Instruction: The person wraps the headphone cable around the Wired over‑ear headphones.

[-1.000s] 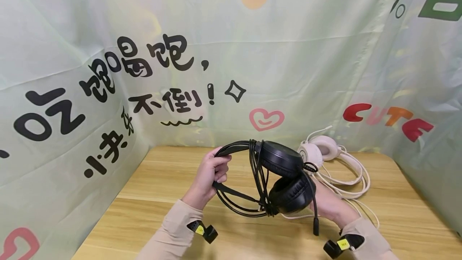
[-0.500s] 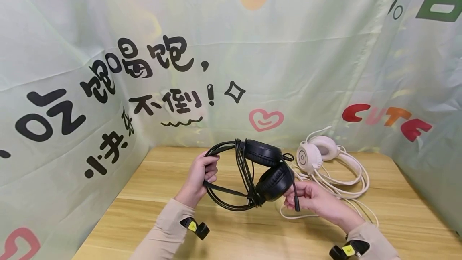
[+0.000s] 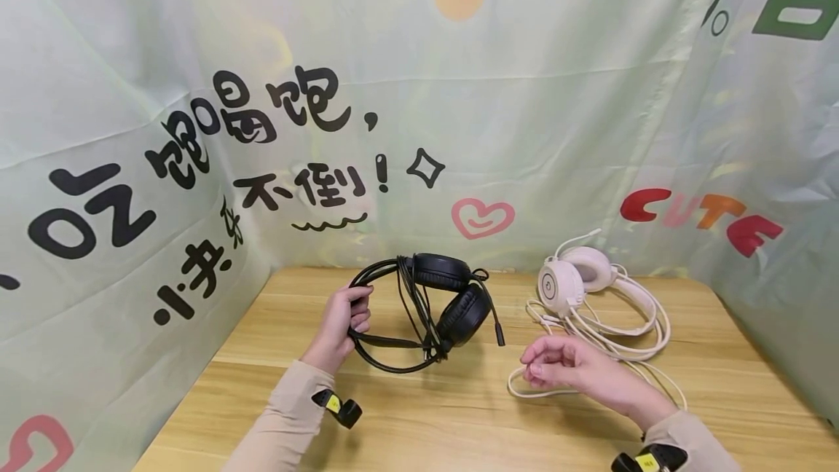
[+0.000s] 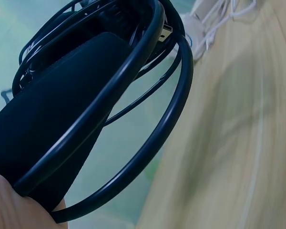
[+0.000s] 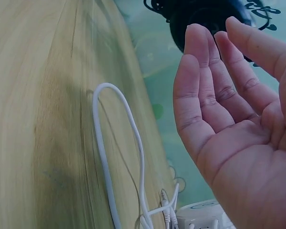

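My left hand [image 3: 339, 323] grips the headband end of a black headset [image 3: 462, 314], which is tilted above the table. Its cable is wound in loops around the headband and near the earcups, and the thin microphone boom [image 3: 496, 323] sticks out at the right. In the left wrist view, the padded headband [image 4: 62, 100] and black cable loops fill the left side, with a metal USB plug [image 4: 166, 32] among them. My right hand [image 3: 577, 374] is apart from the headset, palm bare and fingers loosely bent in the right wrist view, above the white cable [image 5: 101, 138].
White headphones [image 3: 560, 287] lie at the back right of the wooden table [image 3: 459, 428], their cable coiled around and trailing forward under my right hand. A printed fabric curtain [image 3: 537, 130] rises behind the table and on both sides.
My left hand has moved left with the black headset. The right hand was behind the earcup, touching it or close to it, and is now clear of it.
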{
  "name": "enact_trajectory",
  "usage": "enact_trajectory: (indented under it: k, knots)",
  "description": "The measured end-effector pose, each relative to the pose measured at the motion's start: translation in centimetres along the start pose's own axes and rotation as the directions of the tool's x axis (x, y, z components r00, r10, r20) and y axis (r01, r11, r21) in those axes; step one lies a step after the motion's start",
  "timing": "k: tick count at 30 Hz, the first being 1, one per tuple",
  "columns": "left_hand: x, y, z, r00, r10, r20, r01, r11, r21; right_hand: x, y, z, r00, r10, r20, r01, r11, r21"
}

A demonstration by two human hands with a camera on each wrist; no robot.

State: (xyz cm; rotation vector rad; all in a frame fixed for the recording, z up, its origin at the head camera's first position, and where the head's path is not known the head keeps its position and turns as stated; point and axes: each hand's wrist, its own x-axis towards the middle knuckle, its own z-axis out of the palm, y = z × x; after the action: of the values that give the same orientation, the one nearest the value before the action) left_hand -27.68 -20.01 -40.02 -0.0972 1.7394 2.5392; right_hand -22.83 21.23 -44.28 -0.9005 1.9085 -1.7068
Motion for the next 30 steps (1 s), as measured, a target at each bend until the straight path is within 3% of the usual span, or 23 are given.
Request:
enact_trajectory:
  k: [7, 18, 30]
  knots:
    - [0.7, -0.3, -2.1, 0.999, -0.019, -0.051, 0.019, 1.000, 0.004, -0.5, -0.2, 0.0, 1.000, 0.019, 0.011, -0.019, 0.999, 0.040]
    - [1.4, -0.8, -5.5, 0.990, -0.058, -0.130, 0.059, 0.998, 0.003, -1.1, -0.3, -0.1, 1.000, 0.011, -0.001, -0.011, 1.000, 0.004]
    - [1.9, -1.2, -7.9, 0.980, -0.089, -0.179, 0.089, 0.996, -0.007, -1.4, -0.2, -0.3, 1.000, 0.018, 0.015, -0.019, 1.000, 0.020]
